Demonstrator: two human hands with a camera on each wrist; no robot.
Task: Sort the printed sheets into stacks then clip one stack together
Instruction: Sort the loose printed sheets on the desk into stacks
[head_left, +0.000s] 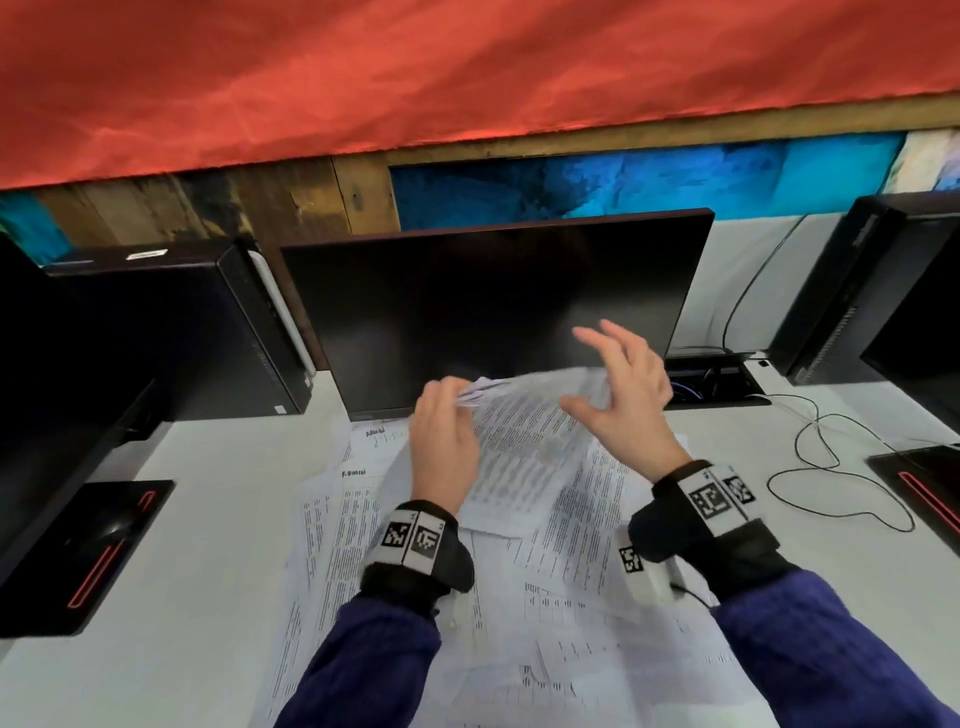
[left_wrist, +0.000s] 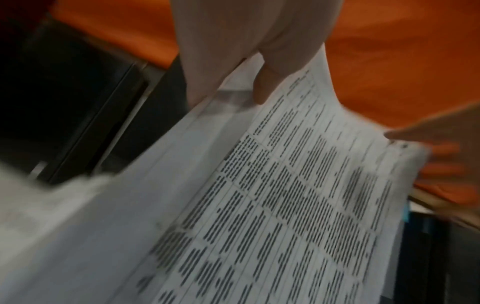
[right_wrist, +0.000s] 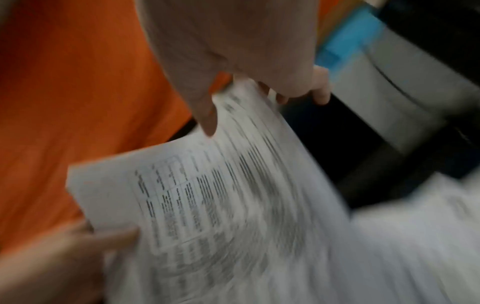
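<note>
A few printed sheets (head_left: 519, 457) were held up off the desk in front of the dark monitor (head_left: 493, 312), their far edge raised and their near edge drooping toward the loose spread of papers (head_left: 571, 613) that covered the white desk (head_left: 208, 519) below. The left hand (head_left: 441, 447) pinched the far left corner, thumb on top and fingers curled underneath, as the left wrist view showed. The right hand (head_left: 623, 395) was at the far right corner with its fingers spread and straight; in the right wrist view the thumb lay near the paper's edge, but blur made it impossible to say whether it truly gripped.

The step looked like gathering and squaring sheets of one kind, so sorting was under way and far from finished: the desk papers lay overlapping at odd angles, with no neat stack visible. The next move probably called for setting this handful down as its own pile, apart from the rest. No clip could be made out, and no tray or other container was in view.
</note>
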